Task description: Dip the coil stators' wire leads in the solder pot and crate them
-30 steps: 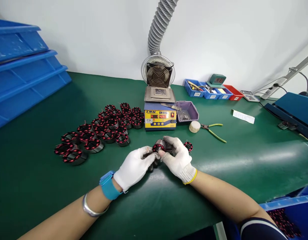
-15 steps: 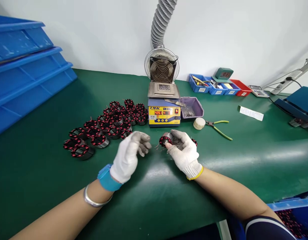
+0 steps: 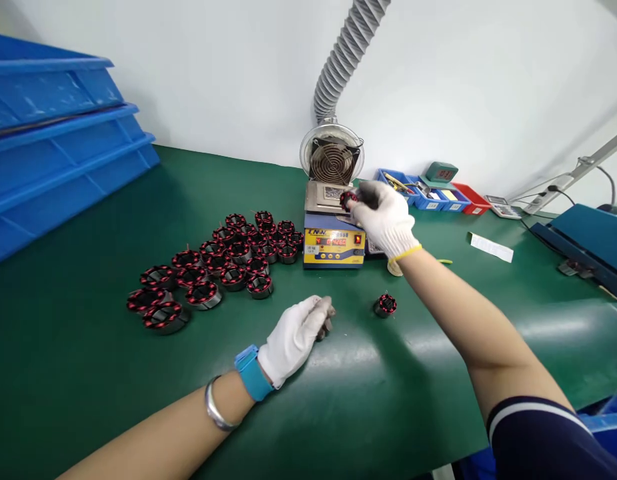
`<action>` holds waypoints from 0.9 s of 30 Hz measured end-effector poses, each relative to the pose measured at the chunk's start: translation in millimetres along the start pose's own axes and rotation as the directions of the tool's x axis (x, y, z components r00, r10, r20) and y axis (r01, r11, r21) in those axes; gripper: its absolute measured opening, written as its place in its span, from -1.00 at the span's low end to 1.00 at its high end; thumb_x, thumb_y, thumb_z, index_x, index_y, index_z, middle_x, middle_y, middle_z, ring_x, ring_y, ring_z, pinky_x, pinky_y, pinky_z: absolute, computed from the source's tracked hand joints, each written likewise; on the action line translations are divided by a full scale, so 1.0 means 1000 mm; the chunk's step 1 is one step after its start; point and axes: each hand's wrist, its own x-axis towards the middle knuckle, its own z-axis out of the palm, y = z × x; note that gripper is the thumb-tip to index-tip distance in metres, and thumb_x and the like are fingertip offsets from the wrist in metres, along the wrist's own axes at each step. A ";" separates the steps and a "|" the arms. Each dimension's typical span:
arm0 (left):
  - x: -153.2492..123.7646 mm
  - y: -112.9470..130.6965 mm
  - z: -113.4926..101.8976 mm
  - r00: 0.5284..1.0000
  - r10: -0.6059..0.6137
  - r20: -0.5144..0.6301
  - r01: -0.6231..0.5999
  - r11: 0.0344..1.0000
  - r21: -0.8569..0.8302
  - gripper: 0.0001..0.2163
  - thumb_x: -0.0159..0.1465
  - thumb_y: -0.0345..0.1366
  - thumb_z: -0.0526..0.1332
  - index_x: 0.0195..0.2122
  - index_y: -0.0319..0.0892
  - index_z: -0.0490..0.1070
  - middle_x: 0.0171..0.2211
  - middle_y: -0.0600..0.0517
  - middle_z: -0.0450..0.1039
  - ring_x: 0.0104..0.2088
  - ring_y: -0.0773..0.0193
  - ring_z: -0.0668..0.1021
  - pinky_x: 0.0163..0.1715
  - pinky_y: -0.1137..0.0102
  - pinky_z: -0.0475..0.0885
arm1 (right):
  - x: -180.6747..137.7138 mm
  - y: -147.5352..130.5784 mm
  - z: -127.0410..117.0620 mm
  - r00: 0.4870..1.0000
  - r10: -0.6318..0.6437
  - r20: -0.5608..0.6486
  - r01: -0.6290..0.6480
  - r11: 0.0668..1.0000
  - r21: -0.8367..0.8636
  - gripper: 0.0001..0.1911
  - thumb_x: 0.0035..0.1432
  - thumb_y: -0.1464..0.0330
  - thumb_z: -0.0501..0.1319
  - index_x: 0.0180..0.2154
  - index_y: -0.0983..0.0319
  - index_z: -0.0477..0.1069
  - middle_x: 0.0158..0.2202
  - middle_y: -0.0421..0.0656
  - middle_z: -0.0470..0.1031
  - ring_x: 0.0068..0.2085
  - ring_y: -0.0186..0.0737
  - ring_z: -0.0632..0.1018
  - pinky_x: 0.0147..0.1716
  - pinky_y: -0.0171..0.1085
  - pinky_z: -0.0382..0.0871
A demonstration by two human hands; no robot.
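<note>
My right hand (image 3: pixel 385 217), in a white glove, grips a small motor stator (image 3: pixel 347 199) with red-and-black windings. It holds the stator above the right part of the metal top of a solder pot (image 3: pixel 333 260), close to the shiny solder bath (image 3: pixel 333 193). Just above the green table, my gloved left hand (image 3: pixel 295 337) has its fingers curled in, and whatever they may hold is hidden. A single stator (image 3: pixel 385 305) stands on the table to the right of that hand. Several more stators (image 3: pixel 233 278) stand grouped at left.
Behind the pot is a fan (image 3: pixel 332 163) on a grey hose (image 3: pixel 345 57). Blue trays (image 3: pixel 73 160) are stacked at left. Small bins (image 3: pixel 471 200), a clock (image 3: pixel 442 172) and a paper strip (image 3: pixel 491 247) sit at right. My right arm partly hides a round pad (image 3: pixel 394 267).
My right hand has carried its stator up and away, from the table to over the solder pot. My left hand has moved right and its fingers have curled in. The view has shifted slightly.
</note>
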 end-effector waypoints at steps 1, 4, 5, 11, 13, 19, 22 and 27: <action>0.000 0.000 0.000 1.000 0.005 0.018 -0.004 1.000 -0.005 -0.48 0.23 0.24 0.01 -0.39 -0.19 0.32 -0.54 0.04 0.38 -0.55 0.32 0.41 -0.53 0.41 0.34 | 0.023 0.001 0.001 1.000 -0.027 0.013 0.029 0.994 -0.109 -0.54 0.11 0.21 0.22 0.04 0.24 0.38 -0.04 -0.07 0.44 0.00 -0.08 0.46 0.04 -0.02 0.35; 0.002 -0.003 -0.002 0.999 0.024 0.049 -0.024 1.000 -0.011 -0.53 0.25 0.19 0.03 -0.37 -0.18 0.32 -0.52 0.04 0.39 -0.54 0.32 0.42 -0.52 0.42 0.33 | 0.080 0.003 0.009 0.996 -0.061 0.064 0.079 0.934 -0.349 -0.54 0.14 0.21 0.18 0.06 0.22 0.37 -0.02 -0.05 0.41 0.00 -0.04 0.44 0.03 0.02 0.33; 0.003 -0.005 -0.003 0.998 0.030 0.056 -0.030 1.000 -0.006 -0.55 0.27 0.16 0.04 -0.36 -0.18 0.33 -0.50 0.04 0.40 -0.53 0.32 0.43 -0.52 0.42 0.33 | 0.094 0.004 0.012 0.995 -0.057 0.080 0.084 0.914 -0.396 -0.55 0.14 0.22 0.17 0.05 0.22 0.37 -0.03 -0.05 0.41 -0.02 -0.04 0.44 0.01 0.02 0.35; 0.009 -0.012 -0.005 0.997 0.020 0.081 -0.020 1.000 0.010 -0.64 0.31 0.05 0.08 -0.35 -0.16 0.34 -0.49 0.06 0.41 -0.50 0.32 0.44 -0.48 0.43 0.33 | 0.125 0.008 0.031 0.991 -0.015 0.136 0.086 0.844 -0.529 -0.59 0.11 0.27 0.20 0.00 0.25 0.41 -0.05 0.01 0.39 -0.07 0.01 0.46 -0.07 0.04 0.35; 0.010 -0.010 -0.004 0.996 0.029 0.081 -0.031 0.999 0.023 -0.65 0.30 0.04 0.09 -0.37 -0.16 0.34 -0.49 0.07 0.40 -0.49 0.32 0.44 -0.45 0.42 0.34 | 0.123 0.008 0.035 0.987 -0.018 0.161 0.104 0.833 -0.544 -0.60 0.13 0.29 0.19 0.01 0.27 0.40 -0.05 0.01 0.39 -0.06 0.00 0.46 -0.06 0.03 0.33; 0.010 -0.006 -0.004 0.996 0.040 0.080 -0.046 0.996 0.072 -0.66 0.30 0.03 0.09 -0.36 -0.16 0.37 -0.47 0.06 0.42 -0.47 0.30 0.44 -0.42 0.41 0.34 | 0.119 0.009 0.043 0.978 -0.028 0.204 0.146 0.792 -0.593 -0.58 0.13 0.26 0.19 0.02 0.26 0.39 -0.01 0.04 0.37 -0.06 0.03 0.46 -0.08 0.04 0.35; 0.009 -0.005 -0.003 0.997 0.032 0.075 -0.039 0.995 0.095 -0.67 0.30 0.01 0.10 -0.36 -0.17 0.38 -0.48 0.06 0.43 -0.47 0.31 0.42 -0.42 0.42 0.33 | 0.117 0.011 0.045 0.978 -0.034 0.207 0.154 0.784 -0.601 -0.59 0.14 0.25 0.19 0.03 0.23 0.38 0.00 0.05 0.37 -0.04 0.07 0.46 -0.10 0.06 0.36; 0.009 -0.002 -0.002 0.997 0.037 0.068 -0.043 0.994 0.096 -0.70 0.28 -0.03 0.13 -0.37 -0.18 0.39 -0.48 0.05 0.44 -0.47 0.32 0.41 -0.42 0.42 0.33 | 0.114 0.012 0.045 0.982 -0.009 0.190 0.124 0.785 -0.607 -0.61 0.15 0.25 0.19 0.02 0.21 0.37 0.01 0.04 0.38 -0.03 0.06 0.47 -0.07 0.06 0.36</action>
